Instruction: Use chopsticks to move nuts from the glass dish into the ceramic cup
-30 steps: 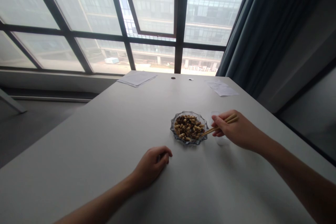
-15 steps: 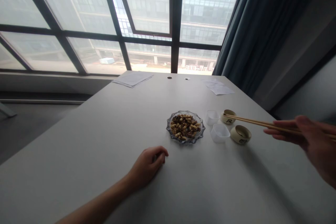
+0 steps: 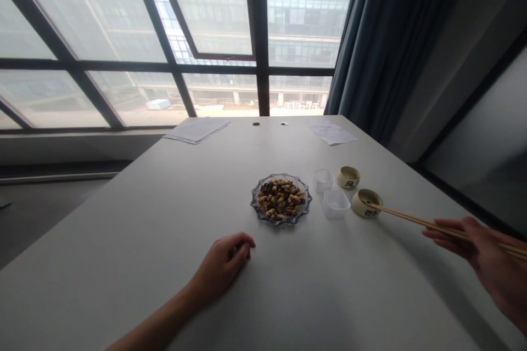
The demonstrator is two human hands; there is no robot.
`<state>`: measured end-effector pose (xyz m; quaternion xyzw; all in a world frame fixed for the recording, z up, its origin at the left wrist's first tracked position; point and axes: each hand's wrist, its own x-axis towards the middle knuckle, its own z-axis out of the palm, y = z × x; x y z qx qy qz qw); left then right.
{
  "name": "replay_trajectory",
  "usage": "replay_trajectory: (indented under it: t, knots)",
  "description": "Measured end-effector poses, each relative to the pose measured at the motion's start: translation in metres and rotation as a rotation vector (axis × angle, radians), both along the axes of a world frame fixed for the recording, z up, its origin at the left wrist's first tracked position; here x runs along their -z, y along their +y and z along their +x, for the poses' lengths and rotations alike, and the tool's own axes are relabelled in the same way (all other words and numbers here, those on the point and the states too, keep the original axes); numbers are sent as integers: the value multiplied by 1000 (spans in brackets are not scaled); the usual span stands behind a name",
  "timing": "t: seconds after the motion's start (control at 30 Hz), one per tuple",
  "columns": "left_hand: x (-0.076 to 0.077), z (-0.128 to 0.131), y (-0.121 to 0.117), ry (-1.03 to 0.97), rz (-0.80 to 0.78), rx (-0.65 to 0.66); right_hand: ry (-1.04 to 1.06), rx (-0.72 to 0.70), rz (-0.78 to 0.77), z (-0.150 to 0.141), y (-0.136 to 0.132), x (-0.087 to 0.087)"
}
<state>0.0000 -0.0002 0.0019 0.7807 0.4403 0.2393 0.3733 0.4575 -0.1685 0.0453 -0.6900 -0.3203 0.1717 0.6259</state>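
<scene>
My right hand (image 3: 481, 258) is closed around a pair of wooden chopsticks (image 3: 420, 222). Their tips reach the mouth of the nearer cream ceramic cup (image 3: 367, 209), which has a dark character on its side; whether they pinch anything is too small to tell. A similar cup (image 3: 349, 182) stands just behind it. Resting on the table, my left hand (image 3: 224, 260) is loosely curled with nothing visible in it. Beyond it sits a scalloped glass dish (image 3: 257, 214) heaped with peanuts and darker pieces (image 3: 282, 198).
Two translucent plastic containers, a nearer one (image 3: 335, 209) and a farther one (image 3: 323, 184), stand between the dish and the cups. Papers lie at the white table's (image 3: 135, 241) far left (image 3: 197, 130) and far right (image 3: 333, 132). A dark curtain (image 3: 362, 55) hangs beside the windows.
The chopstick tips have moved from the farther cup to the nearer one, with my right hand coming lower. My view has turned slightly right. My left hand stays on the table.
</scene>
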Motion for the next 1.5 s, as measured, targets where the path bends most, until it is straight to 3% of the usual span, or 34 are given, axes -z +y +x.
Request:
replay_trajectory:
  t: [0.2,0.4,0.83,1.17,1.3,1.5]
  knots:
    - [-2,0,0,17,-2,-14,116,100,-2,-7,-6,-15]
    - [-1,0,1,18,12,-13,246,159,0,-1,-12,-17]
    - [-3,1,1,34,27,-24,137,158,169,-21,-2,-14]
    - [-3,1,1,19,17,-28,103,139,197,-41,0,-18]
    - [-2,1,0,6,9,-27,29,44,163,-60,3,-28]
    - [-2,2,-1,-22,1,-38,-131,-248,104,-103,31,-42]
